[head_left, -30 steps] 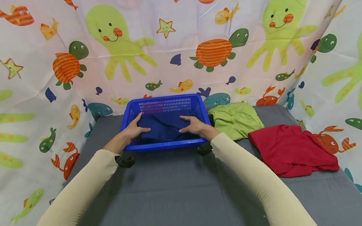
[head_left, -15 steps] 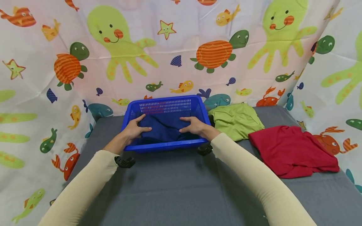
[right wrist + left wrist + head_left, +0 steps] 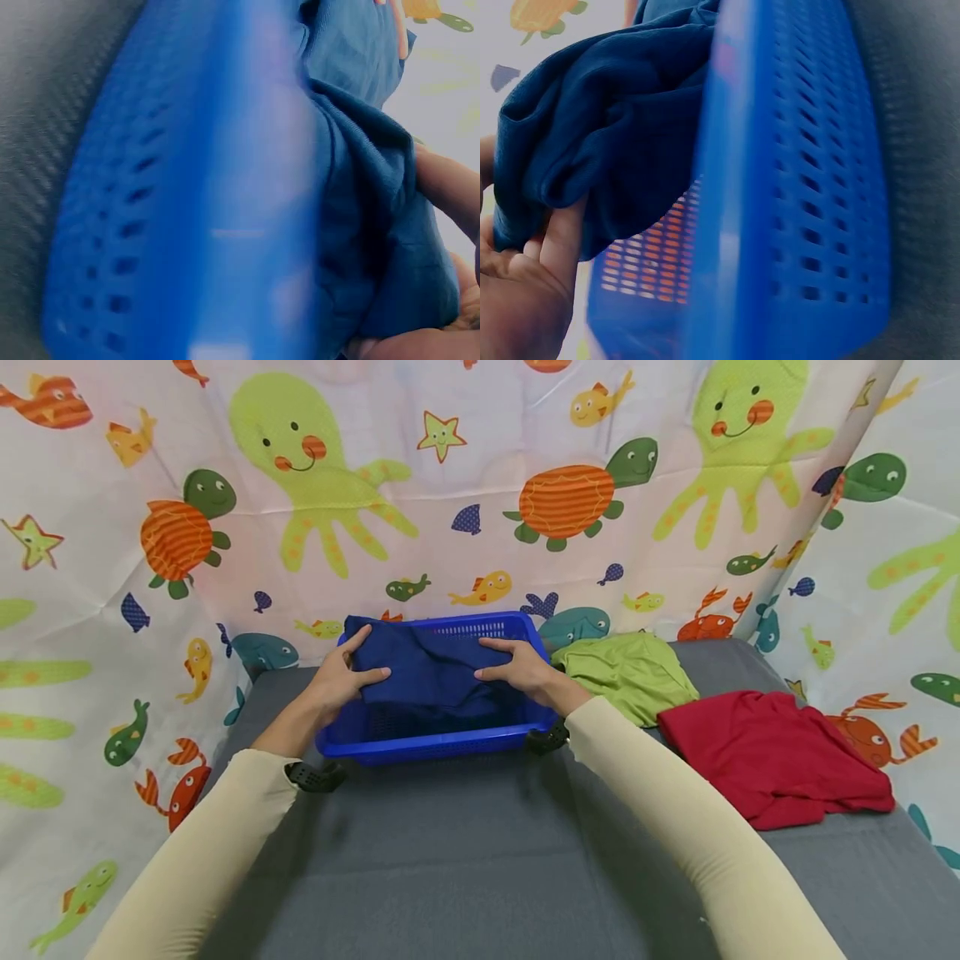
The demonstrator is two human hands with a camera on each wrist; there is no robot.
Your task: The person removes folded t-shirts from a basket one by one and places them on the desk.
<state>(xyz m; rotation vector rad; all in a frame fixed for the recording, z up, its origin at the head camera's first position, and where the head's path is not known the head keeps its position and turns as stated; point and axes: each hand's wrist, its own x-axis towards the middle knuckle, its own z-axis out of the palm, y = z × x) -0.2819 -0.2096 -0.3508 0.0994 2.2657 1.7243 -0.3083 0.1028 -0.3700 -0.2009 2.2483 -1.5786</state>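
A dark blue folded cloth [image 3: 431,668] is held between both hands over the blue plastic basket [image 3: 420,748]. My left hand [image 3: 335,681] grips its left end, which rises above the basket's back rim; in the left wrist view the fingers [image 3: 561,244] curl under the bunched fabric. With my right hand [image 3: 525,670] I pinch the right end, which hangs lower, inside the basket's outline. The right wrist view has that thumb and fingers on the folds of the cloth [image 3: 360,150], beside the blurred near rim.
Right of the basket lies a crumpled lime-green cloth [image 3: 630,677], with a red cloth [image 3: 772,760] farther right. All rest on a grey-covered table [image 3: 450,877]. A sea-animal print curtain [image 3: 480,485] hangs behind and along both sides.
The blue cloth has come up from the basket floor, its left end highest. Both hands have risen with it, the left one also shifting slightly left. Green and red cloths stay put.
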